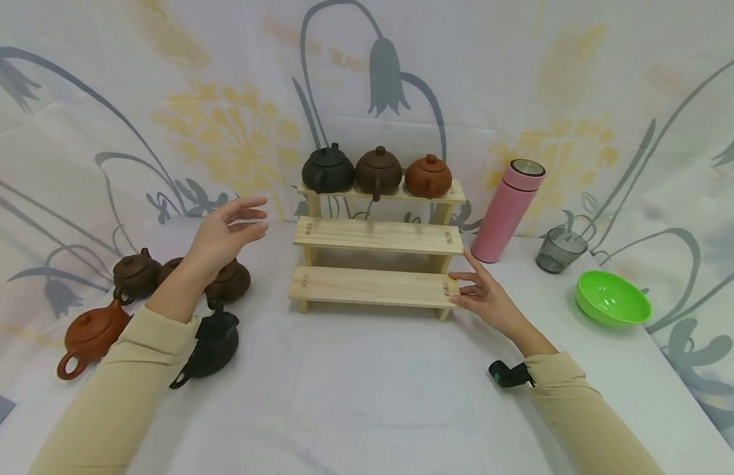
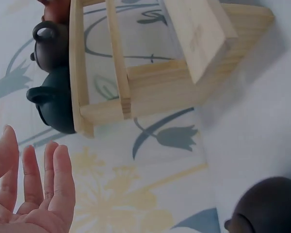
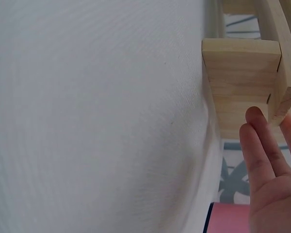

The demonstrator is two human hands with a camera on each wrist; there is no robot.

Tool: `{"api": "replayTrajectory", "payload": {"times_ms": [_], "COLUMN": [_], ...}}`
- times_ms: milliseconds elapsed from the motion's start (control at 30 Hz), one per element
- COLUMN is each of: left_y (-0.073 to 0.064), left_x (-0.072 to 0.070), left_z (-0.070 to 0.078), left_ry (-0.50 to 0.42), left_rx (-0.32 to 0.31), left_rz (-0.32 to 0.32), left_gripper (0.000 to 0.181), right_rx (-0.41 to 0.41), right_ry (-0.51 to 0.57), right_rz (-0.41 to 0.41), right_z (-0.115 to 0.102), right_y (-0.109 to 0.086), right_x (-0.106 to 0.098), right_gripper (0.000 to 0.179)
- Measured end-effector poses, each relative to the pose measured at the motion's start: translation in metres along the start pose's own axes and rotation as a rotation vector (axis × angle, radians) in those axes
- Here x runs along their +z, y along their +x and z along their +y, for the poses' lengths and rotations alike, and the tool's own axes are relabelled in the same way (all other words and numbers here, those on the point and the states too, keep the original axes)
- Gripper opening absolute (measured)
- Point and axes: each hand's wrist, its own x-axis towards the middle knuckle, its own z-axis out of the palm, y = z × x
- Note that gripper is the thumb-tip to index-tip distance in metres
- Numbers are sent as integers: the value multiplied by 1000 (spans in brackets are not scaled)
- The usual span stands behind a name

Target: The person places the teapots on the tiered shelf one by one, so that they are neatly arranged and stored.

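My left hand (image 1: 221, 234) is raised left of a pale wooden three-step rack (image 1: 373, 285), its fingers apart and holding nothing. The left wrist view shows its straightened fingers (image 2: 58, 179) below a black teapot. My right hand (image 1: 482, 297) touches the rack's right end at the lower two steps. In the right wrist view, its fingers (image 3: 262, 150) lie extended against the lower board's end; part of the contact is hidden. On the top step stand a black teapot (image 1: 328, 170), a dark brown teapot (image 1: 379, 170) and a reddish-brown teapot (image 1: 428, 176).
Around my left forearm are an orange-brown teapot (image 1: 94, 330), a black teapot (image 1: 215, 346) and brown teapots (image 1: 135, 272), partly hidden. Right of the rack stand a pink thermos (image 1: 506, 214), a grey transparent cup (image 1: 561, 251) and a green bowl (image 1: 613, 298). A patterned cloth hangs behind.
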Motion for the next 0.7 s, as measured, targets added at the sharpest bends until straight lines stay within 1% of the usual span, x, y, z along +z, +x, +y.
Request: {"api": "replayTrajectory", "payload": {"times_ms": [100, 267, 533, 633, 700], "left_y": [-10, -28, -55, -68, -75], "left_x": [-7, -17, -30, -35, -39], "left_z": [-6, -20, -41, -49, -56], "left_ry": [35, 93, 165, 202, 211], "left_rx": [-5, -14, -21, -14, 1], "left_rz": [0, -21, -28, -18, -19], "left_gripper": [51, 55, 54, 53, 50], "right_rx": [8, 16, 31, 29, 33], "right_ry": [-1, 5, 7, 8, 9], "right_rz": [2, -1, -2, -3, -6], "right_z": [0, 1, 0, 0, 0], "right_y": [0, 1, 0, 0, 0], "right_x": [0, 0, 0, 0, 0], "right_gripper": [91, 90, 91, 91, 91]}}
